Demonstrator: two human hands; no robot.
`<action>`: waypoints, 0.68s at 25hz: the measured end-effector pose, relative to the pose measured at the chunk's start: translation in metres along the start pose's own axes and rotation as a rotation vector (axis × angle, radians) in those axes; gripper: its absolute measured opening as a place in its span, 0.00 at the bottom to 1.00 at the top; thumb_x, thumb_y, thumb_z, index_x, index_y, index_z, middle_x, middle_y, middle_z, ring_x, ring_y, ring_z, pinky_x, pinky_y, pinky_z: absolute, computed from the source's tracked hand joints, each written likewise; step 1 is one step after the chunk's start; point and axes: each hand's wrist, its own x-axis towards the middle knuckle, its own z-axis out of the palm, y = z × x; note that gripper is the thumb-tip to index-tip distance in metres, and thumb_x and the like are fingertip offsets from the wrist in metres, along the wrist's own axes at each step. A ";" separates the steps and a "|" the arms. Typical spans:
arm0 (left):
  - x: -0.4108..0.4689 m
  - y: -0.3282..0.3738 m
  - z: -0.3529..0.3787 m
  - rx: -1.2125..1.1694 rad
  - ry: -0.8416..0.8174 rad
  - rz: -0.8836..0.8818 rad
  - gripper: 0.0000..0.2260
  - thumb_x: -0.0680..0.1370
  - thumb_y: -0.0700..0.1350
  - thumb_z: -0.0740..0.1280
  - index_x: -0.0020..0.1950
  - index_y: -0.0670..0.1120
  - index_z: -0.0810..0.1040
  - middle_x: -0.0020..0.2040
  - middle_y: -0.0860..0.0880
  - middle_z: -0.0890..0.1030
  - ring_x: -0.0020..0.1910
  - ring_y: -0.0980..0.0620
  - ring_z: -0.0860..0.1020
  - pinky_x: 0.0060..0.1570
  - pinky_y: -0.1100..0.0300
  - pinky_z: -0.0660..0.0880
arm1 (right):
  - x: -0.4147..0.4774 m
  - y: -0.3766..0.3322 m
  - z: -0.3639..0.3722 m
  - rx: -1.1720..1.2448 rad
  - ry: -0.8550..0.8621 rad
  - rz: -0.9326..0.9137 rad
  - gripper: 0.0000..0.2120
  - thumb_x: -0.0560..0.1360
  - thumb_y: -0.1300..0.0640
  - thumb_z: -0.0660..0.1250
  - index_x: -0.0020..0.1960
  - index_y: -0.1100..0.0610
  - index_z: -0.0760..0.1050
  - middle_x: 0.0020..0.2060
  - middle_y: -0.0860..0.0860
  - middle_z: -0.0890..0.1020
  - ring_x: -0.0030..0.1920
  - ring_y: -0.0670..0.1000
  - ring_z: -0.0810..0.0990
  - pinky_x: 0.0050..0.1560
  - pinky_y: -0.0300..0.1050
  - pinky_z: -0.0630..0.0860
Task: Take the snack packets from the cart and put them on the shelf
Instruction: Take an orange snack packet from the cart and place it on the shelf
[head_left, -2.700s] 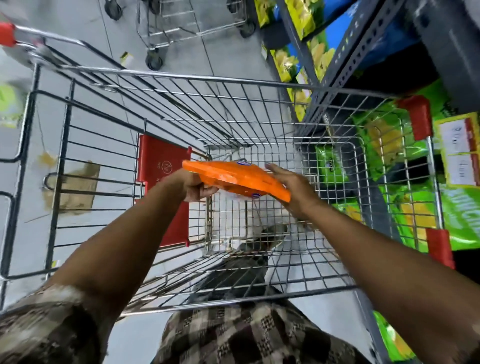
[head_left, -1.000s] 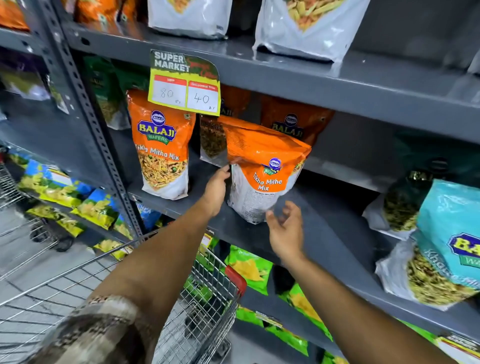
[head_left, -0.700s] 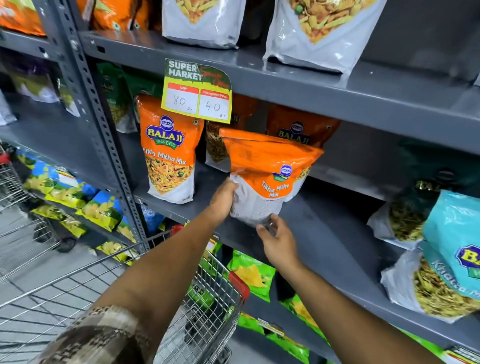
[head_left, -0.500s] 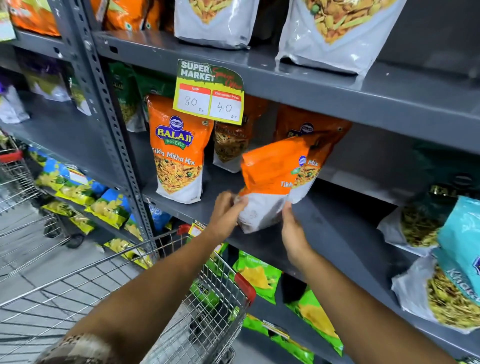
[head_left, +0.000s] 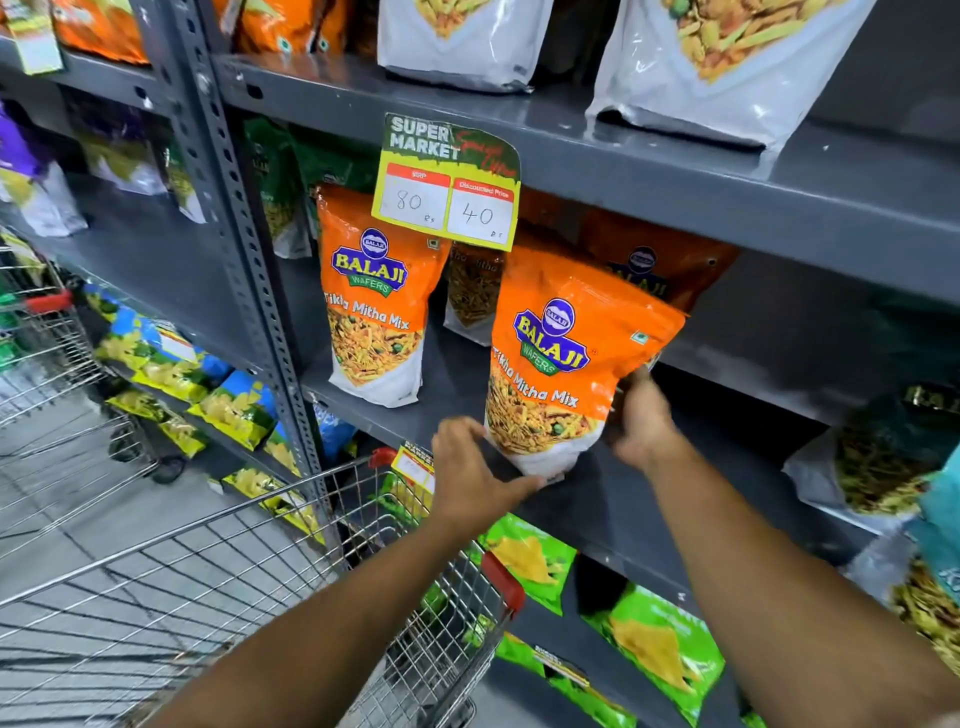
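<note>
An orange Balaji Tikha Mitha Mix snack packet (head_left: 566, 358) stands upright on the grey middle shelf (head_left: 623, 509), front facing me. My right hand (head_left: 641, 421) grips its lower right edge. My left hand (head_left: 475, 475) cups its lower left corner, thumb under the base. An identical packet (head_left: 374, 312) stands to its left, and more orange packets sit behind. The wire cart (head_left: 260, 514) is below my left arm; its inside is mostly out of sight.
A price tag (head_left: 449, 187) hangs from the upper shelf edge just above the packets. White snack bags (head_left: 727, 57) stand on the top shelf. Dark and teal packets (head_left: 893, 457) lie at the right. Green chip bags (head_left: 660, 644) fill the lower shelf. A perforated upright (head_left: 234, 208) stands at the left.
The packet has gone from the cart to the shelf, then from tilted with its top folded forward to standing upright. My right hand has moved from its base to its right edge.
</note>
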 end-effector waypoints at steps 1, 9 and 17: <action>0.010 -0.004 -0.005 -0.040 -0.046 -0.049 0.42 0.51 0.64 0.77 0.57 0.53 0.60 0.55 0.52 0.64 0.57 0.51 0.66 0.56 0.56 0.70 | -0.002 -0.013 -0.002 0.028 0.028 -0.063 0.18 0.75 0.38 0.57 0.43 0.51 0.77 0.37 0.50 0.84 0.41 0.52 0.82 0.42 0.47 0.77; 0.069 -0.006 -0.002 -0.191 -0.479 -0.069 0.55 0.46 0.60 0.83 0.62 0.68 0.51 0.64 0.59 0.70 0.65 0.55 0.69 0.64 0.50 0.72 | -0.046 -0.135 0.015 -0.874 -0.148 -0.278 0.18 0.74 0.41 0.63 0.58 0.51 0.76 0.52 0.50 0.84 0.52 0.51 0.82 0.60 0.52 0.74; 0.065 -0.007 0.004 -0.189 -0.420 -0.076 0.54 0.43 0.62 0.82 0.63 0.63 0.57 0.64 0.55 0.72 0.63 0.55 0.71 0.60 0.56 0.72 | -0.060 -0.113 0.040 -1.033 0.314 -0.684 0.28 0.68 0.31 0.62 0.56 0.52 0.76 0.49 0.52 0.83 0.52 0.54 0.81 0.47 0.46 0.73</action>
